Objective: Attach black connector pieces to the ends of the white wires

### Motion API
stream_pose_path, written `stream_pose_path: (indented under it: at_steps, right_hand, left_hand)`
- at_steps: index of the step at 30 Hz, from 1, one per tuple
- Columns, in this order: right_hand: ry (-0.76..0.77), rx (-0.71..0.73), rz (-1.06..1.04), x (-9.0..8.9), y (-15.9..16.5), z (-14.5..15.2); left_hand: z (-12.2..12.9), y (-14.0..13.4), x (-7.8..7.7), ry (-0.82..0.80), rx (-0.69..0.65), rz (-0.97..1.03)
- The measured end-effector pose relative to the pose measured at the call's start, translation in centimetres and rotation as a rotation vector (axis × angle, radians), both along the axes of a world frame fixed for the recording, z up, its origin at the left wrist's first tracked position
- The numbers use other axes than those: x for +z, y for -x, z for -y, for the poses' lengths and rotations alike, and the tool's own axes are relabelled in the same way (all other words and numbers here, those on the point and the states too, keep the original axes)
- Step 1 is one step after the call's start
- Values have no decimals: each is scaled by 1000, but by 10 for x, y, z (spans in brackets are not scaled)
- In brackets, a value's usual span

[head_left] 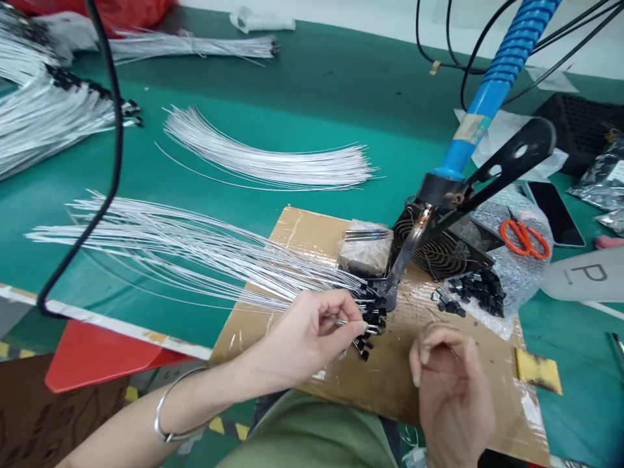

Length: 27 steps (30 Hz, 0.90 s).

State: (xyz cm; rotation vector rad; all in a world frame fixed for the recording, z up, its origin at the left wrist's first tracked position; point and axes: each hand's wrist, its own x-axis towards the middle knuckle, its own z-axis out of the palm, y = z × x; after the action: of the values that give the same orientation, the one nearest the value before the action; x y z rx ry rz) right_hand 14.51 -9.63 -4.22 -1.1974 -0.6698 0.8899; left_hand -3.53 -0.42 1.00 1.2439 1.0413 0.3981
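My left hand [316, 331] is closed in a pinch on a thin white wire, its end at the thumb and forefinger. Just beyond those fingertips lie wire ends with small black connectors [375, 315]. The loose bundle of white wires [209, 250] runs from there to the left, partly behind the hand. My right hand [453, 383] is held over the cardboard [394, 377], fingers curled in; whatever they hold is too small or hidden to name. Above the connectors a blue-handled soldering iron [480, 117] leans in a black bracket, its metal shaft [412, 244] pointing down.
Behind lies another wire bundle [273, 156]. A black fan [429, 240] stands by the wrapped block [365, 250]. To the right are loose black connectors [480, 292], orange scissors [524, 237], a phone [556, 211], a bottle [585, 276] and a yellow sponge [539, 370]. A black cable [114, 130] hangs at left.
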Motion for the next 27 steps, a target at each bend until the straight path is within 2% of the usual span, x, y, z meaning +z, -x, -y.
stream_pose_path:
  at_steps: [4, 9, 19, 27]
  right_hand:
    - [56, 120, -130, -2, 2, 1]
    - [68, 142, -8, -13, 15, 3]
    - [27, 211, -17, -16, 25, -2]
    - [86, 249, -201, -13, 27, 0]
  left_hand:
    - [-1, -1, -2, -3, 6, -3]
    - [1, -1, -2, -18, -3, -2]
    - [0, -2, -2, -5, 21, 26]
    - [4, -3, -2, -30, 38, 7]
